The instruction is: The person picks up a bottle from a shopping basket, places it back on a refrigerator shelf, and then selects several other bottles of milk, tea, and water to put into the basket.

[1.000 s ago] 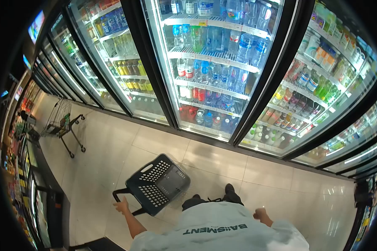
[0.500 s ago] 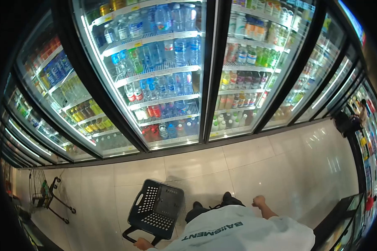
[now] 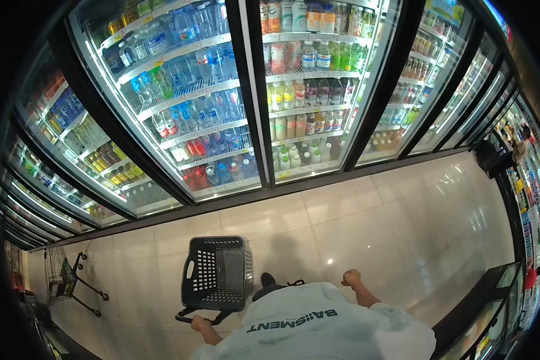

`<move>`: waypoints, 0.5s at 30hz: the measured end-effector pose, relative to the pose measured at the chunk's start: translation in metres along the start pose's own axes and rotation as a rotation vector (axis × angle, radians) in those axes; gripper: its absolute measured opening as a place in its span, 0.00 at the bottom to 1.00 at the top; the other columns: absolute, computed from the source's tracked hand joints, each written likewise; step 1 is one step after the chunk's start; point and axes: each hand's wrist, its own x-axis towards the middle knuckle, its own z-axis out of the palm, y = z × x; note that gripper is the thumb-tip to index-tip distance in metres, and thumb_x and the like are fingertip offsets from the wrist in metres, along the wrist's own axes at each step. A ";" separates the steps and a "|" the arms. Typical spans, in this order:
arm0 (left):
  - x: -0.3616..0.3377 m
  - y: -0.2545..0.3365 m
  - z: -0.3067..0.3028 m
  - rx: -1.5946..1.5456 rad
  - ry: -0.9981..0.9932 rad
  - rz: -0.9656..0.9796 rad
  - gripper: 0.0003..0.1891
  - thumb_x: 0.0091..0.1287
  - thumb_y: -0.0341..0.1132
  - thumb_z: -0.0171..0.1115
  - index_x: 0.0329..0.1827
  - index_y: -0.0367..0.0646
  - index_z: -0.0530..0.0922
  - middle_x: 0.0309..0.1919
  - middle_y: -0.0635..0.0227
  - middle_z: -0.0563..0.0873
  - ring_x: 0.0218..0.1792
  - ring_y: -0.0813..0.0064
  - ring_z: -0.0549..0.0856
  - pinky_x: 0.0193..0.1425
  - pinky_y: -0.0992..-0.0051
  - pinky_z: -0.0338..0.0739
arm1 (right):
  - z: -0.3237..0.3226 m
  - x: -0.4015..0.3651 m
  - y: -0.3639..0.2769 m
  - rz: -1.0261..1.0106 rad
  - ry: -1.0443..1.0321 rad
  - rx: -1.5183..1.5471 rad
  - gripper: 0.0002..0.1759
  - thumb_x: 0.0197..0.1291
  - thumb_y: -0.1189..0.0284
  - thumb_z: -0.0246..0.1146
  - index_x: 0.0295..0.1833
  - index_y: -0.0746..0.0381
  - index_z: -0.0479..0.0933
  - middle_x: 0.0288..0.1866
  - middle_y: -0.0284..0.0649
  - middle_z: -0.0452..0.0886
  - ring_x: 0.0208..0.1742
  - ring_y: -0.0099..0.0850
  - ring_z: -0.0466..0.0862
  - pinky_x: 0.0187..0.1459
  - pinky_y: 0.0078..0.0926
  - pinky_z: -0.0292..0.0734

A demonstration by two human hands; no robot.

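Left hand (image 3: 202,324) at seven o'clock grips the black handle (image 3: 189,315) of a shopping basket, fingers wrapped round the bar. At eight o'clock, well apart from that hand, a wire cart (image 3: 60,279) stands near the foot of the tall fridges (image 3: 272,191), whose glass fronts sweep from nine o'clock through twelve to two, with rows of bottles (image 3: 323,93) behind them.

Just beyond the gripping hand, also at seven o'clock, is the basket (image 3: 191,295), dark grey plastic with slotted sides, a cut-out grip in its left wall, and its mouth facing up toward the head. Whether its base touches the tiled floor (image 3: 342,222) can't be told. The step in hand looks like carrying or steadying it by the handle; moving it further would call for a firm hold and room past the legs.

Right of it, one dark shoe (image 3: 268,279) shows ahead of the pale shirt (image 3: 342,333). Right hand (image 3: 351,278) at five o'clock has its fingers curled in, nothing visible held, with bare floor nearest. Another person (image 3: 521,148) is far off at three o'clock.
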 end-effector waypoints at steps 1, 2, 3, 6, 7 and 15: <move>-0.020 -0.004 0.005 -0.010 -0.026 -0.029 0.12 0.63 0.27 0.46 0.40 0.20 0.71 0.27 0.49 0.78 0.17 0.68 0.75 0.16 0.68 0.63 | -0.018 0.001 0.011 0.036 -0.013 0.018 0.09 0.55 0.80 0.52 0.40 0.74 0.72 0.31 0.52 0.79 0.25 0.41 0.84 0.22 0.31 0.83; -0.029 -0.013 0.013 -0.045 -0.033 -0.060 0.13 0.65 0.28 0.46 0.43 0.21 0.70 0.28 0.49 0.77 0.16 0.69 0.74 0.16 0.67 0.61 | -0.037 0.002 0.023 0.038 -0.012 0.002 0.09 0.55 0.80 0.52 0.40 0.74 0.72 0.31 0.52 0.79 0.25 0.41 0.84 0.22 0.31 0.83; -0.030 -0.023 0.021 -0.086 -0.093 -0.081 0.13 0.66 0.28 0.45 0.44 0.21 0.69 0.28 0.49 0.77 0.16 0.69 0.73 0.17 0.67 0.62 | -0.048 -0.008 0.037 0.094 0.009 0.036 0.07 0.53 0.80 0.54 0.36 0.74 0.74 0.28 0.50 0.79 0.22 0.39 0.83 0.22 0.31 0.82; -0.084 -0.032 0.043 -0.267 -0.171 -0.073 0.13 0.60 0.26 0.49 0.44 0.23 0.70 0.31 0.51 0.79 0.17 0.67 0.75 0.15 0.70 0.67 | -0.091 -0.016 0.072 0.195 -0.037 0.005 0.07 0.53 0.81 0.54 0.36 0.74 0.72 0.28 0.50 0.78 0.24 0.42 0.82 0.25 0.35 0.83; -0.078 -0.042 0.062 -0.337 -0.143 -0.119 0.12 0.60 0.25 0.49 0.43 0.25 0.70 0.35 0.50 0.79 0.20 0.66 0.77 0.15 0.69 0.68 | -0.108 -0.017 0.085 0.233 -0.097 -0.057 0.09 0.54 0.81 0.52 0.41 0.74 0.70 0.30 0.52 0.77 0.27 0.47 0.83 0.27 0.39 0.84; -0.105 -0.153 0.175 -0.586 -0.276 -0.341 0.10 0.62 0.27 0.46 0.42 0.29 0.71 0.33 0.57 0.77 0.26 0.66 0.76 0.31 0.64 0.75 | -0.187 -0.006 0.161 0.392 0.098 0.330 0.07 0.56 0.80 0.52 0.35 0.74 0.72 0.29 0.53 0.77 0.27 0.46 0.83 0.26 0.39 0.84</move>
